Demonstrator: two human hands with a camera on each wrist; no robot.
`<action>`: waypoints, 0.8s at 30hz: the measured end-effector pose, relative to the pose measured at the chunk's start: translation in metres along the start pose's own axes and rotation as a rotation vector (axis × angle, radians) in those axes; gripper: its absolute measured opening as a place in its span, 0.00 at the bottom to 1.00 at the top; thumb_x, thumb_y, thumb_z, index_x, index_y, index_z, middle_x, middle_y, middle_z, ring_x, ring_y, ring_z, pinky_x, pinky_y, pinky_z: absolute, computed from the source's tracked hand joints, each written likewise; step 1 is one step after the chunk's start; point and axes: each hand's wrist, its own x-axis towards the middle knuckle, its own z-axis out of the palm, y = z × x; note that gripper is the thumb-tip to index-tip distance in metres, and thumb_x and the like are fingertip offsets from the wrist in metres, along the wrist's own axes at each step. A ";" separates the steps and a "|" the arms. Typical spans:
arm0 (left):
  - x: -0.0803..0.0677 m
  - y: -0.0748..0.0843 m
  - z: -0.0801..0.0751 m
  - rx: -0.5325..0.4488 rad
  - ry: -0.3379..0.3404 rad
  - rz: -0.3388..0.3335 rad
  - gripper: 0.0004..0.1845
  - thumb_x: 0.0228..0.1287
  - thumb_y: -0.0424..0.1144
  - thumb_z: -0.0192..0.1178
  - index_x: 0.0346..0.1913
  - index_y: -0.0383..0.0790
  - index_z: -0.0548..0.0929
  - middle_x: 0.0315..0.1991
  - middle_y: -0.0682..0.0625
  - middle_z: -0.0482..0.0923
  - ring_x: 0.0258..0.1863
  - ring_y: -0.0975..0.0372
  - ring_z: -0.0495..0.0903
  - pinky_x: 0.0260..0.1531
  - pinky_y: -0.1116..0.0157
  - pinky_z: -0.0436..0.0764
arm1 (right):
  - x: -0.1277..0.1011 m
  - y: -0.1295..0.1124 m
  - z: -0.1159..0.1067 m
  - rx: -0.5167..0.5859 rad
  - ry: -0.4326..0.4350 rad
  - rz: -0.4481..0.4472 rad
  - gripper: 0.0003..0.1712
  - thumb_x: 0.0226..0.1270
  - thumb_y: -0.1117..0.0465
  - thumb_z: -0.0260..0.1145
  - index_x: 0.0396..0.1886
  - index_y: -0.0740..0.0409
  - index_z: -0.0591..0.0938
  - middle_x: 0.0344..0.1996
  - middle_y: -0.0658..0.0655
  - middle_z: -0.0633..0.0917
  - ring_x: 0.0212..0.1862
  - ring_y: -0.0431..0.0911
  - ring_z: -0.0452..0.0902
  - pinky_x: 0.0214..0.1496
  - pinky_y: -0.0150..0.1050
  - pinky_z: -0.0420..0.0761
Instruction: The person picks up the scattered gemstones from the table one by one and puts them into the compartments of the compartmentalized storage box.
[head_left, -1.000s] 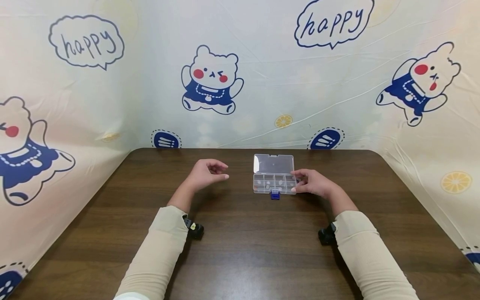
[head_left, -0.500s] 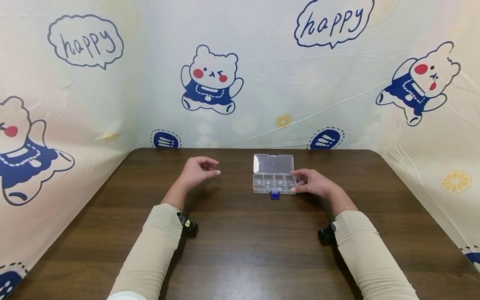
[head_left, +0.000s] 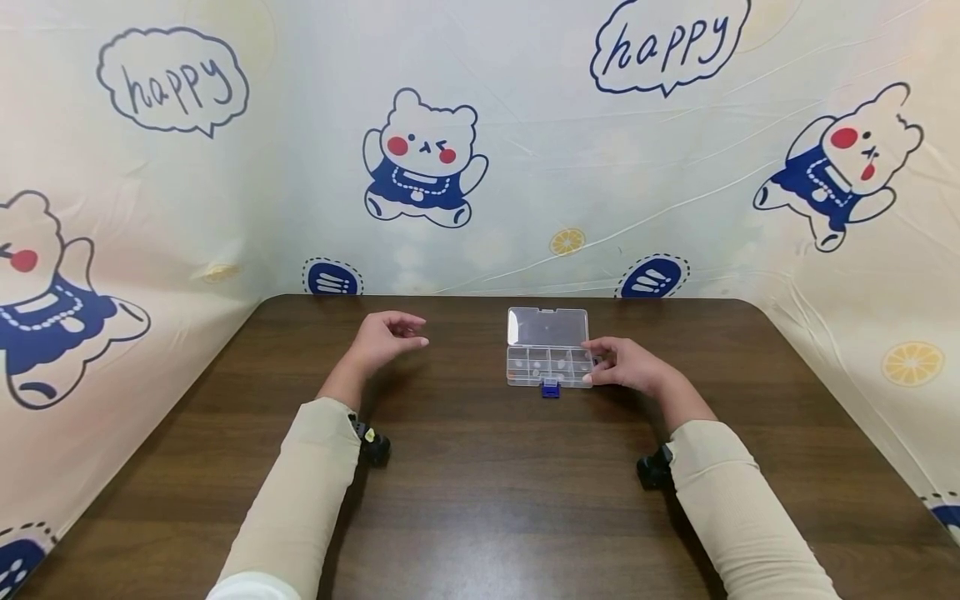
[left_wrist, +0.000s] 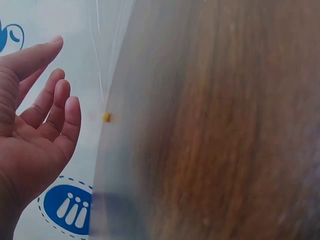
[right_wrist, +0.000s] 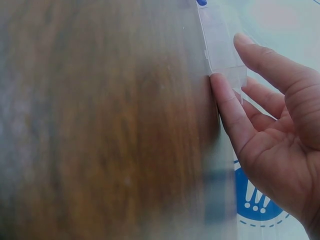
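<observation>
Box: the clear compartment box (head_left: 547,367) sits on the tabletop (head_left: 480,500) past centre, lid swung open toward 12 o'clock, blue latch (head_left: 551,389) at its 6 o'clock edge.
Right hand: your right hand (head_left: 626,367) is at the box's 3 o'clock end, thumb and fingers pinching that end wall.
Left hand: your left hand (head_left: 386,337) hovers well apart at the box's 9 o'clock, fingers relaxed, holding nothing.
</observation>
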 end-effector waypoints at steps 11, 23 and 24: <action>0.013 -0.018 -0.006 0.059 -0.038 -0.040 0.22 0.55 0.33 0.72 0.54 0.33 0.83 0.49 0.38 0.81 0.45 0.52 0.77 0.45 0.59 0.79 | 0.000 0.000 -0.001 -0.005 0.000 -0.004 0.42 0.59 0.55 0.74 0.70 0.61 0.67 0.63 0.67 0.71 0.50 0.52 0.76 0.61 0.50 0.73; 0.029 -0.031 -0.014 0.158 -0.054 -0.097 0.18 0.58 0.32 0.70 0.52 0.35 0.83 0.47 0.41 0.80 0.46 0.52 0.75 0.48 0.57 0.77 | 0.002 0.000 0.000 -0.010 -0.004 -0.002 0.42 0.59 0.55 0.74 0.71 0.60 0.67 0.64 0.66 0.71 0.50 0.53 0.76 0.62 0.51 0.72; 0.029 -0.032 -0.014 0.160 -0.056 -0.105 0.18 0.58 0.32 0.70 0.52 0.34 0.83 0.48 0.40 0.80 0.47 0.51 0.74 0.49 0.56 0.77 | 0.002 0.000 0.000 -0.011 -0.004 -0.003 0.42 0.59 0.55 0.74 0.70 0.60 0.67 0.64 0.66 0.71 0.50 0.53 0.76 0.62 0.51 0.72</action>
